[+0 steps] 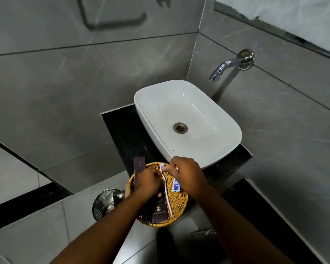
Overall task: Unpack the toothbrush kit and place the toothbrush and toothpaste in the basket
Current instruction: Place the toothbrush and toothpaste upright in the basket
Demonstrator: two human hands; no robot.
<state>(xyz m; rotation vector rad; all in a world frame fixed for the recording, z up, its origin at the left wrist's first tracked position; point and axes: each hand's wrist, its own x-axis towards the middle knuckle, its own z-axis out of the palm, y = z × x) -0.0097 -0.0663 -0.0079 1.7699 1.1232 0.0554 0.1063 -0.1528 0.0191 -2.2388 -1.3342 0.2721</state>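
A round wicker basket [179, 201] sits on the black counter in front of the sink. Over it, my left hand [148, 182] and my right hand [187, 174] both pinch a long white toothbrush [167, 195] that runs from the basket's far rim toward its near side. It may still be in a clear wrapper; I cannot tell. A small white and blue toothpaste tube [176, 185] lies in the basket under my right hand. A dark box with a gold logo [159, 212] lies in the basket near its front.
A tall dark carton marked Comb [139, 167] stands at the basket's left rim. The white basin [187, 121] is just behind, with a chrome wall spout [220, 70] above it. A metal lidded bin [108, 201] stands on the floor to the left.
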